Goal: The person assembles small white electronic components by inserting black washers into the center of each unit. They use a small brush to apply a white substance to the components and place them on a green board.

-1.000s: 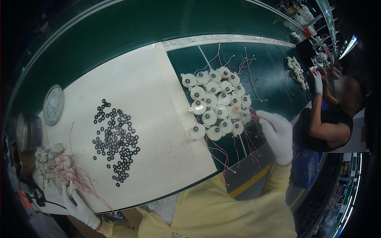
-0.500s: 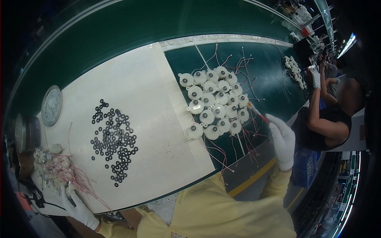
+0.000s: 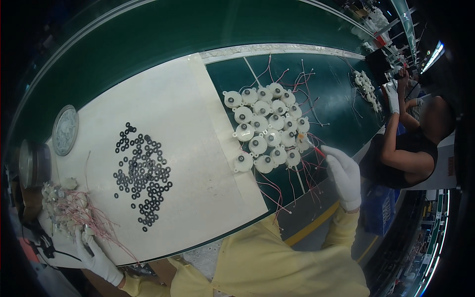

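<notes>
My right hand point(image 3: 344, 178), in a white glove, pinches a small brush point(image 3: 318, 150) with a red handle. Its orange-brown tip point(image 3: 301, 136) is at a part on the right side of a cluster of round white motor-like parts point(image 3: 258, 123). These have dark centres, side lugs and thin pink and white wires. At the lower left my gloved left hand point(image 3: 101, 262) has its fingers bent at the edge of a heap of white parts with pink wires point(image 3: 67, 213). What sits between those fingers blends with the heap.
Many black rings point(image 3: 143, 171) lie scattered on the white sheet point(image 3: 198, 148). Left of them are a round clear dish point(image 3: 66, 129) and a round container point(image 3: 34, 165). Across the green mat point(image 3: 336, 89), a co-worker point(image 3: 408, 148) handles more white parts point(image 3: 367, 90). A blue crate point(image 3: 381, 210) stands below.
My right hand has moved a little left and down, bringing the brush tip from above the cluster's right edge onto a part there. My left hand stays by the heap.
</notes>
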The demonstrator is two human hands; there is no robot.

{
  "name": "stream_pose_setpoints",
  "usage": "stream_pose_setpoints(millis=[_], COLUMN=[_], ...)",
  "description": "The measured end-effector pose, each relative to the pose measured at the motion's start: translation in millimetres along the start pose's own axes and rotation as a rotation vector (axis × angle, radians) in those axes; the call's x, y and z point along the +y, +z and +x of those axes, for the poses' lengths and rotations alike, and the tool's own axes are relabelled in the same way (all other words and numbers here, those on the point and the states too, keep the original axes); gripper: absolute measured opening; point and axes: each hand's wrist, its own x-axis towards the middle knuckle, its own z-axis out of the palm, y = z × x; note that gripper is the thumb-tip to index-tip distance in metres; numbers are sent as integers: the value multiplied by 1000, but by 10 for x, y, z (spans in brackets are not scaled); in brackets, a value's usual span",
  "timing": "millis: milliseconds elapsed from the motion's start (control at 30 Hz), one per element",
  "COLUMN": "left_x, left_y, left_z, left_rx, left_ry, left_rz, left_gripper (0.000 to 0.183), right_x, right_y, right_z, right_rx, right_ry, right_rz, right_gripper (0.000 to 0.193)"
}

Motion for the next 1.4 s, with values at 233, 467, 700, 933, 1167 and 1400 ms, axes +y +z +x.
stream_pose_setpoints(millis=[233, 467, 700, 933, 1167, 1400], left_x=[-21, -88, -46, -3, -26, -23], left_y=[1, -15, -12, -12, -6, -13], left_z=[-1, 7, 5, -8, 0, -7], left_rx=[0, -17, -8, -1, 1, 8], left_ry=[1, -10, 20, 14, 40, 34], left_rz=[-54, -49, -9, -13, -4, 32], left_gripper=[37, 37, 37, 37, 36, 37], right_x=[110, 182, 134, -243, -418, -498], right_y=[-25, -46, -83, -70, -12, -24], right_z=[33, 59, 43, 15, 64, 50], right_rx=[27, 75, 142, 166, 145, 115], right_ry=[-78, -191, -282, -286, -478, -579], right_rz=[-64, -206, -346, -478, -735, -879], right_gripper=[26, 26, 26, 23, 21, 19])
